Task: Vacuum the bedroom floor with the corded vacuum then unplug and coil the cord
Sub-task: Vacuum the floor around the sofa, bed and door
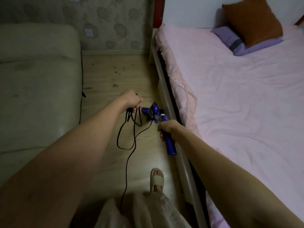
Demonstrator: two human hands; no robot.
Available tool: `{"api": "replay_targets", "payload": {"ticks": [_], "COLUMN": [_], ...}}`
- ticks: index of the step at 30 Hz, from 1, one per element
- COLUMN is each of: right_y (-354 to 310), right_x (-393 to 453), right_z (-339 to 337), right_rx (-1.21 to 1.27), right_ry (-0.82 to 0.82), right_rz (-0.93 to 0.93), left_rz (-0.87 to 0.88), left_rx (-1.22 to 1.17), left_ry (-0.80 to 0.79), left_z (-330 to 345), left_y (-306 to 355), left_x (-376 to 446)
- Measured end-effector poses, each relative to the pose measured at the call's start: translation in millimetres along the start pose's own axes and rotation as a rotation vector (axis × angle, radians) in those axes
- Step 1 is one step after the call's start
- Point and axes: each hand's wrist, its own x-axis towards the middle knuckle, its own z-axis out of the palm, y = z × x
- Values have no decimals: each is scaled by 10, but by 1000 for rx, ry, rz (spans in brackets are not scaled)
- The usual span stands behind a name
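Observation:
A small blue corded vacuum (153, 111) hangs low over the wooden floor (107, 76) between a sofa and a bed. My right hand (167, 127) grips its blue handle (170, 143), which points back toward me. My left hand (131, 100) holds several loops of the black cord (130, 122). From the loops the cord droops to the floor and trails back past my legs. Dark crumbs (117, 70) lie scattered on the floor farther ahead, near the wall.
A beige sofa (37, 83) fills the left side. A bed with a pink sheet (238, 96) and its frame rail (171, 122) bound the right. A white wall socket (88, 32) sits on the patterned wall ahead. My slippered foot (157, 178) stands on the floor.

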Motion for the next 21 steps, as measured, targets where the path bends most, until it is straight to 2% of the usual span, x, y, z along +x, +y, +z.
{"api": "replay_targets", "payload": {"ticks": [4, 11, 17, 21], "right_y": [-172, -812, -1224, -1410], "right_x": [189, 642, 1144, 1425], "right_z": [-604, -1077, -1254, -1134], "right_rx": [-49, -52, -103, -37], "right_ry": [37, -17, 24, 51], "right_rz": [-19, -14, 24, -98], "left_rz": [-12, -65, -132, -162], "left_rx": [-18, -91, -112, -97], "left_ry": [18, 70, 142, 176], "left_z": [86, 201, 96, -23], "left_y": [443, 902, 1030, 1020], "left_x": [237, 708, 1047, 1215]}}
